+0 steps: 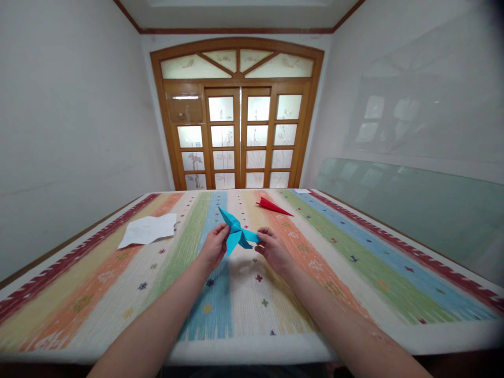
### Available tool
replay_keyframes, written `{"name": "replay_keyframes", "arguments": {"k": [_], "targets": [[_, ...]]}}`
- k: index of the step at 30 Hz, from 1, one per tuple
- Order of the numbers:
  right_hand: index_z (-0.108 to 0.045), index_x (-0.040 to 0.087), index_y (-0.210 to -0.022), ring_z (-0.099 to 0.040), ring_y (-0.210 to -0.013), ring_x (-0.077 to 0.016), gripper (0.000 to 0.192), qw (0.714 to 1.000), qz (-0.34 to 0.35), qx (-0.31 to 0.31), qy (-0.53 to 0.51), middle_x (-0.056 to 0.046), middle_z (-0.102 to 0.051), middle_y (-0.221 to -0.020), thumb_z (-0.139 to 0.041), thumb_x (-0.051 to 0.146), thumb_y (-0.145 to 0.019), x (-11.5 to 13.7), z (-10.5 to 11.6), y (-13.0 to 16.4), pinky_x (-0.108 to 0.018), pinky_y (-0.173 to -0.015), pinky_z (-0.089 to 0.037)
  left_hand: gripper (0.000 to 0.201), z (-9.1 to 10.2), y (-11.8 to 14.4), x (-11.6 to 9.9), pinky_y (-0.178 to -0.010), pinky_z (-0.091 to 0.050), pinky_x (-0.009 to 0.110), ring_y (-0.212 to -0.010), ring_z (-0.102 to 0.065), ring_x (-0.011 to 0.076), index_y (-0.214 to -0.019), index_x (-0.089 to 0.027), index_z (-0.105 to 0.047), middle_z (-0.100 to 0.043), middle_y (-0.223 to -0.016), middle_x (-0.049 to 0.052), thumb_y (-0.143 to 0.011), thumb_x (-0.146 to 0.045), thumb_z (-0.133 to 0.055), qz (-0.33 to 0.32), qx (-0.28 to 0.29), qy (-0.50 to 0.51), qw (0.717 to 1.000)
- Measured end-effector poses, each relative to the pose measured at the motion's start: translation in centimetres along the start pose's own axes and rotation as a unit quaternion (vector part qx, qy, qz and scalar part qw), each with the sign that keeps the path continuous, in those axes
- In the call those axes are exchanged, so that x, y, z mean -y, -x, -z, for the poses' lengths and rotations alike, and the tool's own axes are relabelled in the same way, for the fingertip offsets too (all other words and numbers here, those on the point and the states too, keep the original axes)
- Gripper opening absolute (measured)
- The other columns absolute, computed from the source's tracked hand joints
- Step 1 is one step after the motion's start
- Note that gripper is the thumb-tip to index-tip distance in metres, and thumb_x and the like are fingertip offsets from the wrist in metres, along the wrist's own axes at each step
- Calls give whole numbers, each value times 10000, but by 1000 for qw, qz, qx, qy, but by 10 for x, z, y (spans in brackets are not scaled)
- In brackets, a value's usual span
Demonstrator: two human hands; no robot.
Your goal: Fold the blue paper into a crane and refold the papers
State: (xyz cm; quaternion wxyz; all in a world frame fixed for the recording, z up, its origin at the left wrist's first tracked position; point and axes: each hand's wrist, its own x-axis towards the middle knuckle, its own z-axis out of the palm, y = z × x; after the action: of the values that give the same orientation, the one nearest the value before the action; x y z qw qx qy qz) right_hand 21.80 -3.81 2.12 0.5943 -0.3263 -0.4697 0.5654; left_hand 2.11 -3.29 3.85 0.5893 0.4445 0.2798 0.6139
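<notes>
Both forearms enter from bottom edge, elbows cut off by frame. Nearest part of the striped multicolour woven tablecloth (252, 310) is bare, w/ small cross motifs; its front hem blurs into dark at the bottom edge, so what's under the table can't be made out.

Mid-table: left hand (214, 245) and right hand (272, 248) both pinch the blue folded-paper origami figure (238, 235), held just above the cloth over the blue/cream stripes. Left thumb + fingers closed on the figure's left side, right fingertips closed on its right tip. Finger pads mostly hidden behind paper and knuckles, so exact contact pts unclear. One long pointed flap sticks up and to the left, another hangs down toward the cloth. Fold details too small to read.

Further back, left: white crumpled sheet of paper (148, 229) lies flat on orange/cream stripes, well apart from the hands. Any marks on it can't be told. Further back, right of centre: red folded-paper pointed shape (273, 206) lies on the cloth, tip pointing right, near the far table edge, clear of the blue figure.

Right side: pale green glass panel (413, 210) leans along the wall beside the table, its far end cut off by frame. Behind all: arched wooden door w/ frosted glass panes (237, 131), shut; the panes hide whatever's beyond.
</notes>
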Motion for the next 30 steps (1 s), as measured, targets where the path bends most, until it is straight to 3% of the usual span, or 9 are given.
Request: {"name": "replay_keyframes", "arguments": {"k": [5,9,17,23,26,30], "targets": [[-624,216,-795,-606,-729,-185,275,998,49,6,50,-12,-644,-784,-785,413,-690,-2,-1,0,-315,-668,-470,301,5,-1,-5,-772,-529,316,-779,-648,153,-928,-189,-636,-685,-875,22,-764,-409,-758,17,35,52,998],[-651,214,-844,-611,-793,-192,284,992,80,12,92,-21,-660,-832,-790,414,-699,1,-4,3,-334,-753,-477,288,7,-3,-3,-710,-521,289,-696,-625,132,-893,-184,-618,-662,-802,6,-760,-395,-763,32,36,66,997],[-637,223,-1030,-618,-785,-172,327,992,15,106,66,-30,-662,-904,-718,435,-794,2,-10,9,-315,-711,-494,251,-2,5,-2,-669,-484,269,-678,-602,134,-887,-142,-606,-644,-794,33,-805,-360,-700,59,83,28,994],[-635,183,-816,-562,-642,-130,243,981,8,164,99,2,-621,-725,-739,400,-778,1,-15,14,-263,-612,-435,285,-5,9,5,-597,-437,241,-612,-564,124,-832,-137,-603,-614,-717,19,-756,-385,-721,97,111,-25,989],[-608,190,-794,-553,-620,-132,249,982,12,160,97,10,-608,-699,-742,398,-768,2,-17,15,-268,-600,-432,335,-4,7,9,-581,-433,237,-603,-559,126,-923,-141,-624,-617,-742,28,-764,-427,-694,98,74,-59,991],[-587,194,-811,-561,-645,-150,249,986,49,104,124,0,-612,-721,-687,423,-809,4,-16,13,-279,-602,-436,344,0,0,12,-615,-479,263,-690,-602,149,-917,-171,-593,-618,-858,37,-771,-477,-653,39,-57,-110,992]]}}
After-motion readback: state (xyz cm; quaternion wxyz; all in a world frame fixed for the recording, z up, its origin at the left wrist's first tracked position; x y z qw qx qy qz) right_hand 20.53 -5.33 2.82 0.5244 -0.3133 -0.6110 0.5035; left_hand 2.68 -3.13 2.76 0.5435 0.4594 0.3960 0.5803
